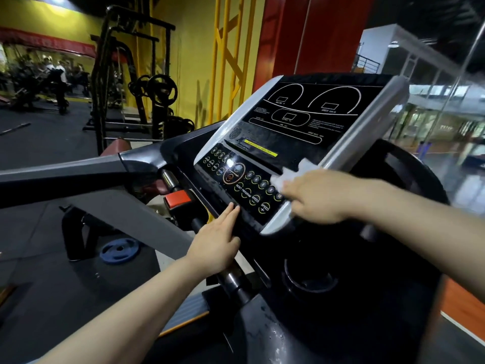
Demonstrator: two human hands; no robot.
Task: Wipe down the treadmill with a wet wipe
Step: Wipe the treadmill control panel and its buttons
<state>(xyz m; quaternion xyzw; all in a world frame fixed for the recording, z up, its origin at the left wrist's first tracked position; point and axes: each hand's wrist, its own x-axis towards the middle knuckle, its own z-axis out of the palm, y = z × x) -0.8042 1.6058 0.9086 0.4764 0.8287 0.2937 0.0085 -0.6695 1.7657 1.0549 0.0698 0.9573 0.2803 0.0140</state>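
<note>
Forearms are reaching up from the near edge toward the treadmill [349, 324], whose tilted console [288, 127] is the landmark. At the console's lower edge the left hand [214, 245] is resting flat, fingers straight, steadying itself and holding nothing. At the console's lower right corner the right hand [316, 197] is pressing a white wipe [291, 177] onto the button panel [241, 185]; the hand is blurred, so whether its fingers are curling round the wipe or lying flat on it cannot be told. Soft, thin and light, the wipe is likely bunching under pressure, so it looks best taken wadded under the fingertips. Droplets are showing on the glossy black plastic below the console, a surface that is probably slick when damp. Left of the console a blue plate [119, 250] is lying on the floor
</note>
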